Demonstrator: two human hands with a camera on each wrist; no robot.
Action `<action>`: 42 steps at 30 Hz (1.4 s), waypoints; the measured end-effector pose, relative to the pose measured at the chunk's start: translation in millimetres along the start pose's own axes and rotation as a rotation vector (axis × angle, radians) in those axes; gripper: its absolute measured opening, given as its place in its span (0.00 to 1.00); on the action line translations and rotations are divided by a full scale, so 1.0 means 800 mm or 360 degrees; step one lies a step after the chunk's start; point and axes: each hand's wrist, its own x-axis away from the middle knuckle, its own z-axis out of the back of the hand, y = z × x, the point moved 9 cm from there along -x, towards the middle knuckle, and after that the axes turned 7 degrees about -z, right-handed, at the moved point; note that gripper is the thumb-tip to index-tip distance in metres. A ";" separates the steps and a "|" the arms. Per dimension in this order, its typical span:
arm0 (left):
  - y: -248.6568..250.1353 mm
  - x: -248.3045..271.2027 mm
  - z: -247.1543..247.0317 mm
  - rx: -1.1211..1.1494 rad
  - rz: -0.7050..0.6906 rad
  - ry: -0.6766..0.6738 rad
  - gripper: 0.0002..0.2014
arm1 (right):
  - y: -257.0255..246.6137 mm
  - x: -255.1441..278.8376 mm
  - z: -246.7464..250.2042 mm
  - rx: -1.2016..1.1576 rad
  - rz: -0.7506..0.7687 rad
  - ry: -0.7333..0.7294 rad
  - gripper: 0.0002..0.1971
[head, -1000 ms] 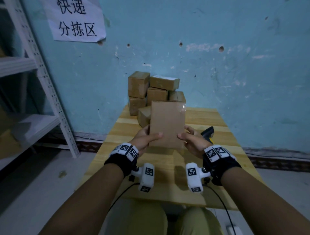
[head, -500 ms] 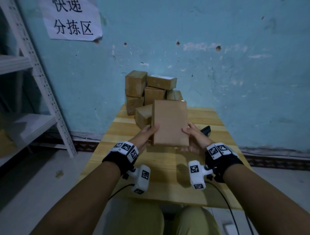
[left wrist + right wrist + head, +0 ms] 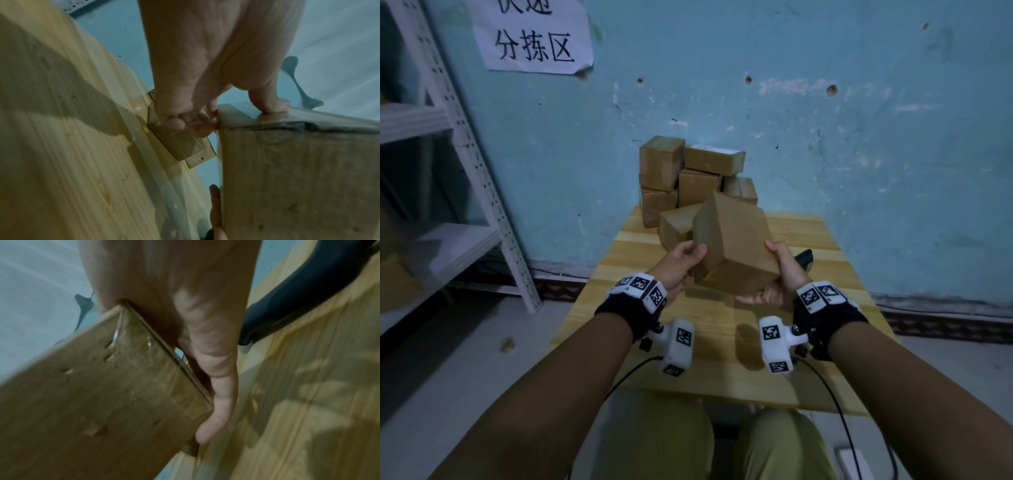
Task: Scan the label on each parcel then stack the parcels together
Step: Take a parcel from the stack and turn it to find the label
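Observation:
A brown cardboard parcel (image 3: 736, 240) is held tilted above the wooden table (image 3: 722, 342), one corner pointing up. My left hand (image 3: 681, 263) grips its left side with thumb on the face. On the other side, my right hand (image 3: 777, 277) cups the parcel's lower right corner from beneath. No label shows on the faces turned to me. The left wrist view shows the parcel (image 3: 298, 178) with my thumb on its edge. In the right wrist view my fingers (image 3: 218, 394) lie along the taped parcel (image 3: 92, 402). A dark scanner (image 3: 804, 258) lies on the table behind my right hand.
Several brown parcels (image 3: 688, 178) are stacked against the blue wall at the table's far end, one loose parcel (image 3: 676, 228) in front of them. A white metal shelf (image 3: 465, 171) stands at the left. A paper sign (image 3: 530, 37) hangs on the wall.
The parcel was upright with its flat face toward me; now both hands have rotated it, so a corner points up and two faces show. My right hand has slid under it.

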 end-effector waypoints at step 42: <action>-0.029 0.012 0.002 0.0168 0.0363 0.0044 0.25 | -0.007 -0.005 -0.007 0.0549 0.0077 0.0466 0.58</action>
